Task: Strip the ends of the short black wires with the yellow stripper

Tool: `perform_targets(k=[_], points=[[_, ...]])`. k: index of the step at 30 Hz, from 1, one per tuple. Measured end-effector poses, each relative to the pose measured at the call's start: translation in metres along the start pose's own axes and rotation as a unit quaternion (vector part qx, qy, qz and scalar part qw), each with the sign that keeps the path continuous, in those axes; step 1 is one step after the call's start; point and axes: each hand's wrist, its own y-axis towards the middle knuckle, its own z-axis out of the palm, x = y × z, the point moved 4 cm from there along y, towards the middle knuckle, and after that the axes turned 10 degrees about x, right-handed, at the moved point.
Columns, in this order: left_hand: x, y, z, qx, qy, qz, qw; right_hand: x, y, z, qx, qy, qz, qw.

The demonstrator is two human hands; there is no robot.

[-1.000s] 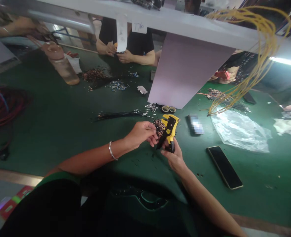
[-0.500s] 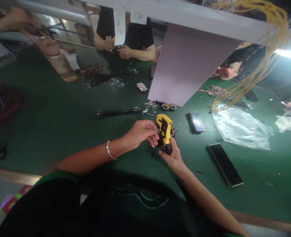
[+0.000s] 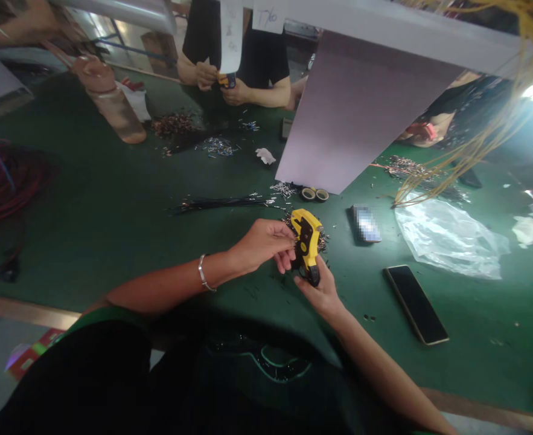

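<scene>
My right hand (image 3: 323, 290) is wrapped round the handle of a yellow-and-black wire stripper (image 3: 307, 240), its head pointing up and away from me. Close against the tool's left side, my left hand (image 3: 270, 243) has thumb and fingers pinched together. Whatever lies in that pinch is too small to make out. Under and behind the tool spreads a pile of small cut pieces (image 3: 324, 240), partly hidden by it. A bundle of thin black wires (image 3: 221, 203) lies just beyond my left hand. Small white metallic pieces (image 3: 283, 190) are heaped past its right end.
Two tape rolls (image 3: 314, 194) lie by an upright pale panel (image 3: 366, 109). To the right are a phone (image 3: 416, 304), a small blurred box (image 3: 366, 224) and a clear plastic bag (image 3: 451, 235). A bottle (image 3: 116, 112) and coiled red wire (image 3: 3, 181) are left. Co-workers sit opposite.
The whole view has shifted slightly, so things sit a little further right. Both my hands keep nearly the same pose at the wire stripper.
</scene>
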Motion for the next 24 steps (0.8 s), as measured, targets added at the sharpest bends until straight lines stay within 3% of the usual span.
perform_targets(k=[24], points=[[0.0036, -0.0002, -0.0009, -0.002, -0.005, -0.036, 0.999, 0.0045, -0.0051, 0.0015, -0.026, -0.069, 0.030, 0.997]])
